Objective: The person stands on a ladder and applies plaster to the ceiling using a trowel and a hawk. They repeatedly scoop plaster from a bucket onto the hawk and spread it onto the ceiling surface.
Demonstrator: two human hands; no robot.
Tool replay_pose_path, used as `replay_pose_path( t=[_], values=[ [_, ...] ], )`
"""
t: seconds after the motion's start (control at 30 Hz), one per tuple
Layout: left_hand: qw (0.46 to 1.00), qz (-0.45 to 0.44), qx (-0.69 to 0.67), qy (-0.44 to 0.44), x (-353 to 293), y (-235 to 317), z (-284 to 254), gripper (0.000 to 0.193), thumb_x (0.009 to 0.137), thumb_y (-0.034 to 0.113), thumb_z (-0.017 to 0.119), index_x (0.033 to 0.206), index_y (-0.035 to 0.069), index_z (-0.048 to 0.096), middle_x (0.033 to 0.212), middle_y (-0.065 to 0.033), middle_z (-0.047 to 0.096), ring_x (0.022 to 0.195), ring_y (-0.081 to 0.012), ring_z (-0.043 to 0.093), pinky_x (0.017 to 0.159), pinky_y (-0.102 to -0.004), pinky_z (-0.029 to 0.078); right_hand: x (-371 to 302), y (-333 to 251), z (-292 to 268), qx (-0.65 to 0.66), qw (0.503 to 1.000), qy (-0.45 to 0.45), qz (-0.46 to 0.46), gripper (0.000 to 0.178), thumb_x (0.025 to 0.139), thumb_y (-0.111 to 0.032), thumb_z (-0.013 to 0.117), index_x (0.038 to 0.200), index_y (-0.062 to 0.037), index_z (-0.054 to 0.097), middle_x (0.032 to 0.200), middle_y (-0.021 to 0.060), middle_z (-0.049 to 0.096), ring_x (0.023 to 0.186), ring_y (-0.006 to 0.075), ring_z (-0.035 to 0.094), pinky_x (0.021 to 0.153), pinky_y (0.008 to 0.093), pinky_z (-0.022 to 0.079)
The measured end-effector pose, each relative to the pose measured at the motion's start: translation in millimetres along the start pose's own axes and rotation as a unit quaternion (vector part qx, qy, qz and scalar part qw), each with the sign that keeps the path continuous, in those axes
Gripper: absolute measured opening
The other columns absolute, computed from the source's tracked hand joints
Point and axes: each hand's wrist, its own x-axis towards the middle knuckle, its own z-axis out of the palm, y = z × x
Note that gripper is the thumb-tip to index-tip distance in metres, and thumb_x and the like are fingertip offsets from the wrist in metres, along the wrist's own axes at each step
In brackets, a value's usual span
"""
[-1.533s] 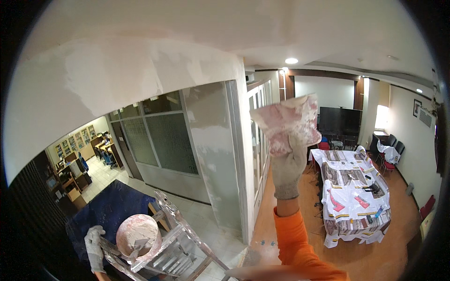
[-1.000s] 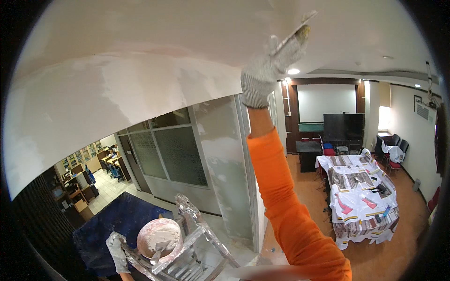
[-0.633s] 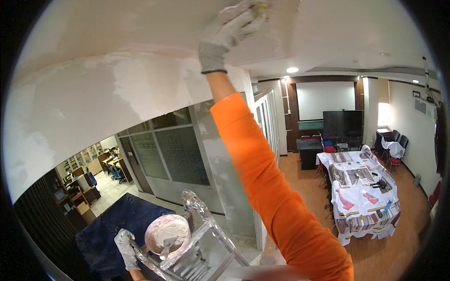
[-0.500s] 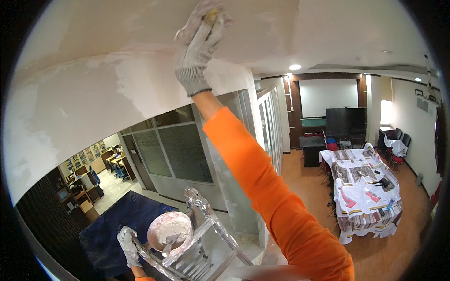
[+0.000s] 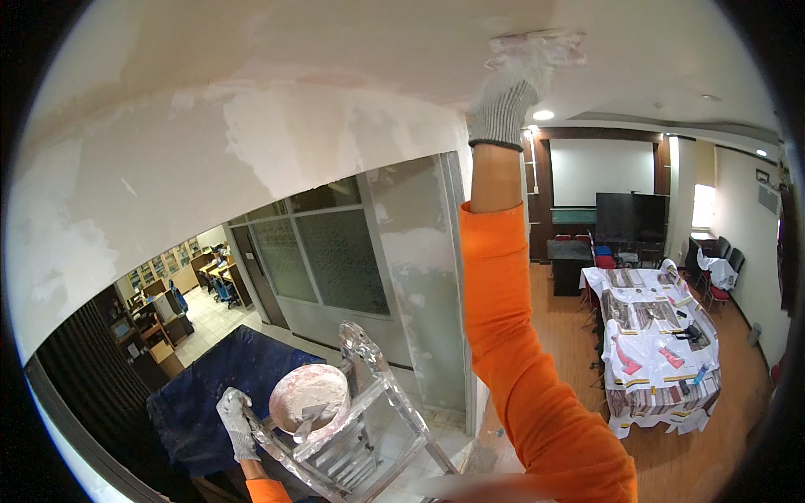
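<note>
Up at the ceiling (image 5: 402,42), my right hand (image 5: 521,71) in a grey-white knit glove is closed on a flat, putty-smeared tool (image 5: 541,38). Its broad edge lies along the ceiling; motion blur and the glove hide its exact kind. Low on the left, my gloved left hand (image 5: 237,417) is wrapped round the top of a paint-spattered stepladder (image 5: 369,402). Beside that hand, a round tub (image 5: 285,381) of pale pinkish putty (image 5: 314,394) sits at the ladder's top. A putty knife (image 5: 310,423) rests in the putty, blade showing.
Patchy plaster covers the wall band (image 5: 176,159) above a glazed partition (image 5: 344,251). Below lies a dark blue sheet (image 5: 210,390). Right of the ladder stands a long table (image 5: 662,401) with draped cloths and small items. Chairs (image 5: 729,264) stand farther back. A round ceiling light (image 5: 543,115) shines nearby.
My right hand has swept rightward along the ceiling with the tool, and its arm now stands more upright. My left hand keeps its hold on the ladder. The view has shifted slightly.
</note>
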Motion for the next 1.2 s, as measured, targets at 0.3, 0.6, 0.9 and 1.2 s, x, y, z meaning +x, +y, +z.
replay_pose_path(
  t=[0.3,0.6,0.9,1.2],
  values=[
    [0.998,-0.022,0.044,0.036,-6,-2,-16,0.028,0.091,0.017,0.052,0.065,0.007,0.048,0.066,-0.0009,0.048,0.060,-0.0108,0.044,0.057,-0.0300,0.035,-197,3,95,-0.206,0.924,-0.086,-0.311,0.072,0.098,-0.021,0.062,0.159,-0.0043,0.028,0.153,0.0173,0.041,0.131,0.0323,0.052,0.108,0.0403,0.048],
    [0.998,0.009,0.054,0.028,-9,-7,-28,0.032,0.096,0.022,0.053,0.068,0.007,0.048,0.067,-0.0004,0.047,0.060,-0.0109,0.044,0.058,-0.0294,0.035,-155,12,9,-0.210,0.948,-0.158,-0.181,0.076,0.094,-0.016,0.063,0.161,-0.0049,0.027,0.154,0.0186,0.039,0.128,0.0358,0.054,0.105,0.0421,0.050],
    [0.999,0.016,0.018,0.039,-7,-7,-19,0.029,0.094,0.020,0.053,0.067,0.008,0.048,0.067,0.0004,0.046,0.059,-0.0105,0.043,0.057,-0.0290,0.034,-112,-32,89,-0.149,0.954,0.000,-0.261,0.081,0.091,-0.012,0.065,0.162,-0.0055,0.026,0.155,0.0200,0.037,0.124,0.0393,0.056,0.102,0.0438,0.053],
    [0.998,-0.015,0.055,0.036,-10,-3,-23,0.030,0.094,0.021,0.052,0.067,0.008,0.049,0.065,-0.0004,0.050,0.058,-0.0104,0.043,0.056,-0.0289,0.032,-232,-10,87,-0.171,0.889,-0.424,-0.010,0.076,0.097,-0.020,0.065,0.162,-0.0066,0.029,0.164,0.0185,0.026,0.142,0.0301,0.042,0.120,0.0455,0.034]
  ],
)
